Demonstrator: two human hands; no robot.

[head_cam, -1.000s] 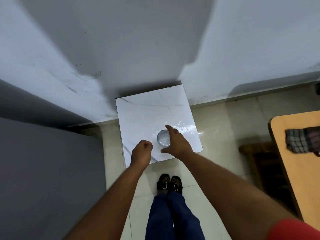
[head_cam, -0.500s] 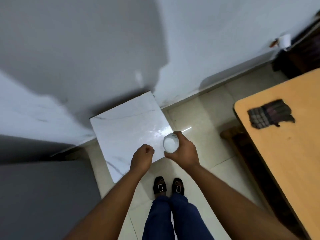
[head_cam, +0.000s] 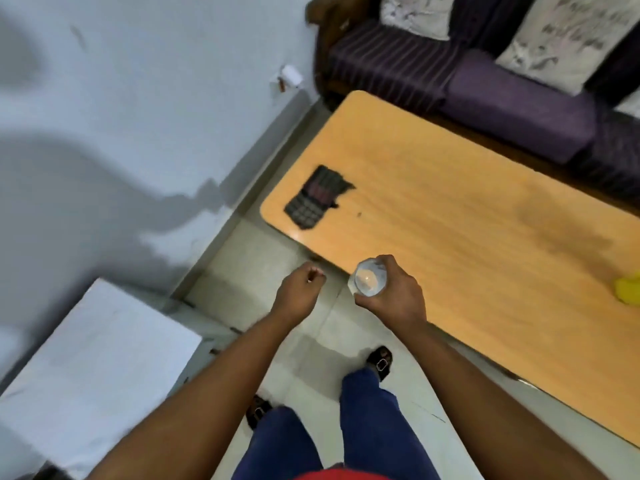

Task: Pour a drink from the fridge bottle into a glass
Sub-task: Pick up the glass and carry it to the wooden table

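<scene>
**Glass in hand, bottle not in sight**

Your right hand wraps the glass, upright, over the wooden table's near edge at 1 o'clock. Your left hand is loosely curled, empty. You're mid-stride: a jolt could tip or knock the glass against that edge. A checked cloth lies at 12 o'clock.

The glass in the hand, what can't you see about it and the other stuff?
Head view only:
- glass: its lower part is hidden by the right hand; whether it holds a drink is unclear.
- left hand: curled shut, so anything inside is hidden.
- yellow thing on the wooden table: cut off by the right edge.
- checked cloth: blurred.
- Bottle and fridge: not seen.
</scene>
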